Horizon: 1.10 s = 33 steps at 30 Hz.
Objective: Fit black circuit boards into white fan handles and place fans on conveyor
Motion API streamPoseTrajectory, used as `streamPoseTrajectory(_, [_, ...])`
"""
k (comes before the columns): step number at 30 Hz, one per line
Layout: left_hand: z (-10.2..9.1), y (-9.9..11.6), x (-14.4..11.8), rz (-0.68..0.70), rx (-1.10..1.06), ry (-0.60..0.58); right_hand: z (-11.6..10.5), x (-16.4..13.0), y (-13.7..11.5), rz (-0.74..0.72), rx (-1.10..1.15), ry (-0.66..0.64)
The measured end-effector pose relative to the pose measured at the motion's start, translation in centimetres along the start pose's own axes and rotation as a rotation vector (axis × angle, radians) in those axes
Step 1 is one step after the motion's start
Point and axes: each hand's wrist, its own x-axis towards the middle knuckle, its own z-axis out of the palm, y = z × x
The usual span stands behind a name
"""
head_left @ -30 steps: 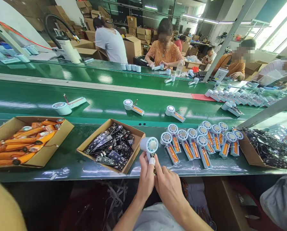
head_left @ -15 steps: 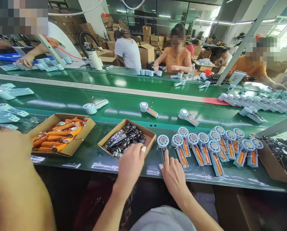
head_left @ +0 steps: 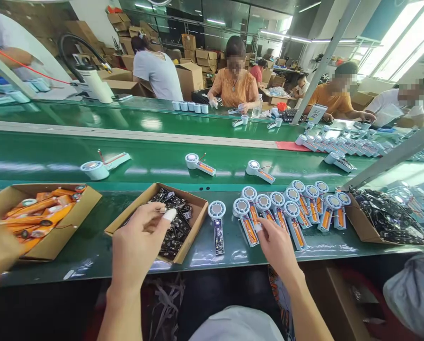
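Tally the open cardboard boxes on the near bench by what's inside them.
Box of orange batteries: 1
Boxes of black circuit boards: 2
Total: 3
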Motion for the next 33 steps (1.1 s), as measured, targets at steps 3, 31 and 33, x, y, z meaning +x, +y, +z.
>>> streamPoseTrajectory(3, [2.0,0.9,-2.1,-0.12,-0.353,0.054,2.1,1.4,-0.5,-0.167,-0.163,-0.035])
streamPoseTrajectory(31, [7.8,1.7,-12.6,-0.342,-0.535,-0.487,2.8,-0.6,-0.3,-0.077,0.43,-0.135])
streamPoseTrajectory(33, [7.7,1.9,-12.9,-0.359,-0.55,-0.53,2.5,-0.4,-0.6,-0.017,0.425,-0.136])
